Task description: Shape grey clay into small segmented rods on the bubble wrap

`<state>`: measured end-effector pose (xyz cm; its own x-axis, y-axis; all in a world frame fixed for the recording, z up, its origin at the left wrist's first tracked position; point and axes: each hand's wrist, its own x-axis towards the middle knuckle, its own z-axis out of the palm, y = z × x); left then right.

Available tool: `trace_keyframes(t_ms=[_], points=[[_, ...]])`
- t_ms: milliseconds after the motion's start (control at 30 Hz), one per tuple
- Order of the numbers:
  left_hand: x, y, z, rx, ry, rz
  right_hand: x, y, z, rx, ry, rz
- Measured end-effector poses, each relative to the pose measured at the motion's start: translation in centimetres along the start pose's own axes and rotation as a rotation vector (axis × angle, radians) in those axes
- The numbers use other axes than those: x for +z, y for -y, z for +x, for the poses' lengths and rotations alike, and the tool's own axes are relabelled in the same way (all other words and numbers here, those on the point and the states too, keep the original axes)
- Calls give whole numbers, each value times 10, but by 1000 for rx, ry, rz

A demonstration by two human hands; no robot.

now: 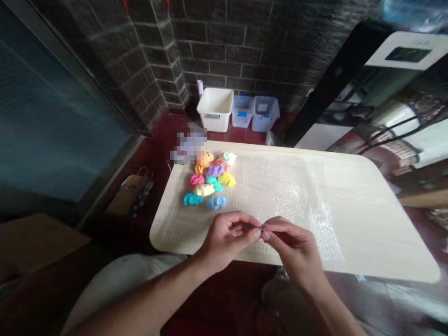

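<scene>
My left hand (pixel 228 238) and my right hand (pixel 292 245) meet above the near edge of a pale wooden table (pixel 371 219). Both pinch one small dark thing (pixel 257 227) between their fingertips; it is too small to name. A sheet of bubble wrap (pixel 276 191) covers the table's middle and left. On its far left corner lie several lumps of coloured clay (pixel 212 179): orange, purple, yellow, pink, teal and blue. The lumps are about a hand's length beyond my left hand.
On the red floor behind the table stand a white bin (pixel 215 108) and two clear bins with blue latches (pixel 256 113), against a dark brick wall. A paper bag (pixel 131 193) sits on the floor at the left. A black post (pixel 329 84) rises at the right.
</scene>
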<state>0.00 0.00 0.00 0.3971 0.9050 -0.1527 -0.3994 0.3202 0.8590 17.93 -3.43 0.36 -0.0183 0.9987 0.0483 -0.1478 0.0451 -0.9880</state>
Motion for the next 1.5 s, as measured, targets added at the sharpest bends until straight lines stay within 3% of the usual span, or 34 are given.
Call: trace_keyframes(t_ms=[167,500,867,1500], points=[[3,-2,-1,-10,2,24,-3,0,0,34,-27,21],[4,-1,0,-45,19,16,-3,8,0,-70,12,-99],[2,-2,0,-57,24,33,-3,8,-1,-50,14,-135],[1,2,0,18,21,85,-2,10,-1,-58,11,-151]])
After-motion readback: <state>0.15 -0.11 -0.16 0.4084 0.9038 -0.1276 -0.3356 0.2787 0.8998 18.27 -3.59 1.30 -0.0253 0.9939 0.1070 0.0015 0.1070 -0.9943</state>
